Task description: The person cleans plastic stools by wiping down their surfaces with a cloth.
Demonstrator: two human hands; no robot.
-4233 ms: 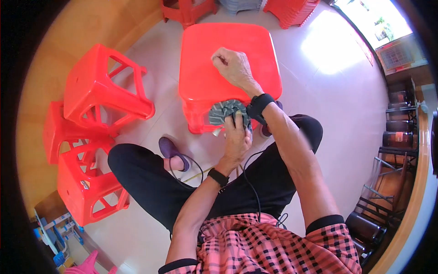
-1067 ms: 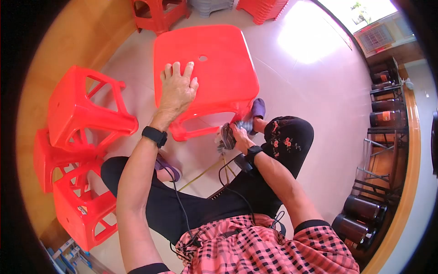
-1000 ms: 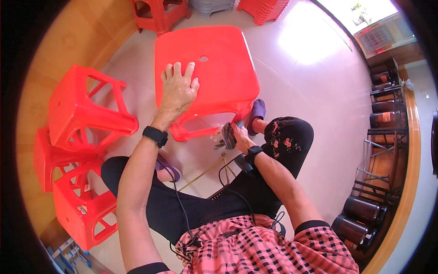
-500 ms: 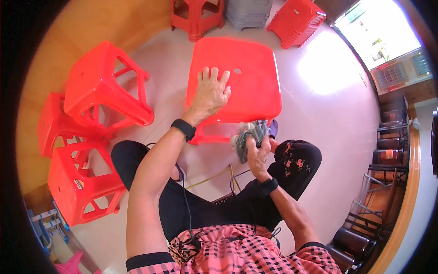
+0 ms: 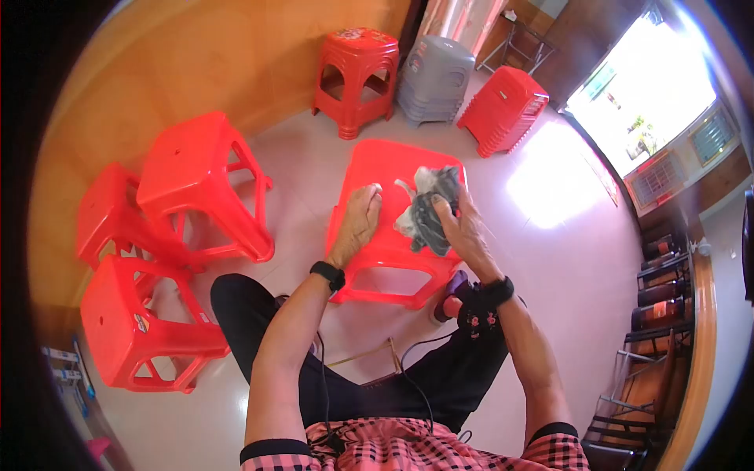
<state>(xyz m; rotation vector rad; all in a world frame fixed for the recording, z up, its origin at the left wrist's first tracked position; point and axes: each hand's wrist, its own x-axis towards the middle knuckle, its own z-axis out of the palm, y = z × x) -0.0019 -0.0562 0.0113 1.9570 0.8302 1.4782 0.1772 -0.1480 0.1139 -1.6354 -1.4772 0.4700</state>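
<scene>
In front of me stands a red plastic stool point(image 5: 393, 169), its seat facing up. My right hand point(image 5: 469, 234) is closed on a bunched grey and white cloth point(image 5: 430, 216) over the right part of the seat. My left hand point(image 5: 359, 225) is at the left part of the seat, holding nothing. Its fingers point forward, seen partly edge-on, so whether they touch the seat is hard to tell. Black bands circle both wrists.
Several red stools point(image 5: 188, 161) stand at the left by the wooden wall. At the back are a red stool point(image 5: 357, 74), a grey stack of stools point(image 5: 436, 74) and a red stack point(image 5: 503, 110). Large dark jars point(image 5: 664, 314) line the right. A thin cable runs over my legs.
My right hand has brought the cloth from the stool's near right edge up over the seat. My left hand no longer lies spread flat; it has turned edge-on. The view has tilted up.
</scene>
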